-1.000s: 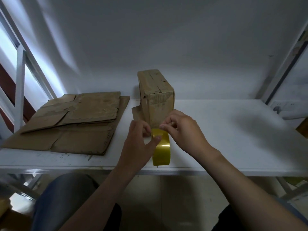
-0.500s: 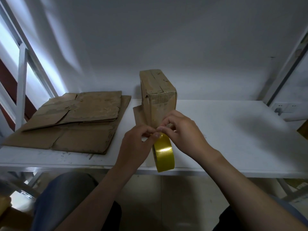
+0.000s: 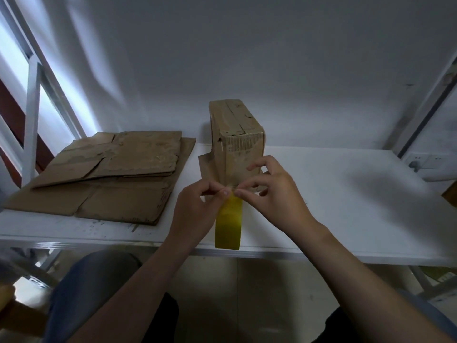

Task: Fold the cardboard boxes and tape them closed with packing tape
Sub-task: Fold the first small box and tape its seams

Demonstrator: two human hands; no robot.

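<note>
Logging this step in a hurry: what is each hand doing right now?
Left hand: thumb and forefinger pinch the top of the yellow tape roll.
Right hand: pinches the same spot on the roll, other fingers spread.

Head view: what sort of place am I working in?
Probably a plain packing or storage corner: a white shelf-like table against a bare wall, a stack of flattened cardboard, one folded box and a yellow tape roll.
</note>
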